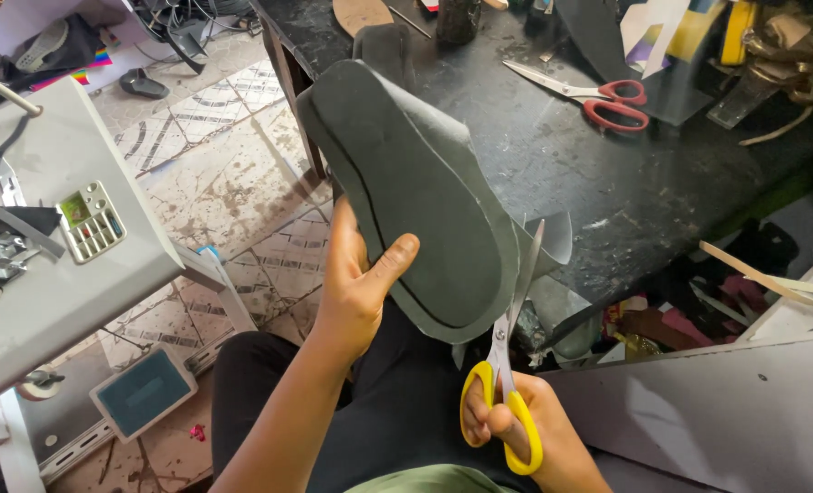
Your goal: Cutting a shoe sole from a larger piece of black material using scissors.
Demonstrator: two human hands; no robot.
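Dark rubber sheet (416, 183) with a sole outline stands tilted above the lap, in front of the dark counter (552, 155). The left hand (356, 283) has its grip clamped on the lower left edge, thumb on the face. The right hand (516, 429) grips yellow-handled scissors (507, 365), blades at the sheet's lower right edge. Red-handled scissors (598, 96) lie on the counter.

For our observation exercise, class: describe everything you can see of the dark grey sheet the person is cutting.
The dark grey foam-like sheet is flat, matte and flexible-looking, with a sole-shaped outline drawn on it. It is held tilted above the lap, its narrow end pointing up and away. The left hand grips its lower edge, thumb on the face. The yellow-handled scissors, in the right hand, cut along its lower right edge, where a trimmed strip curls away.
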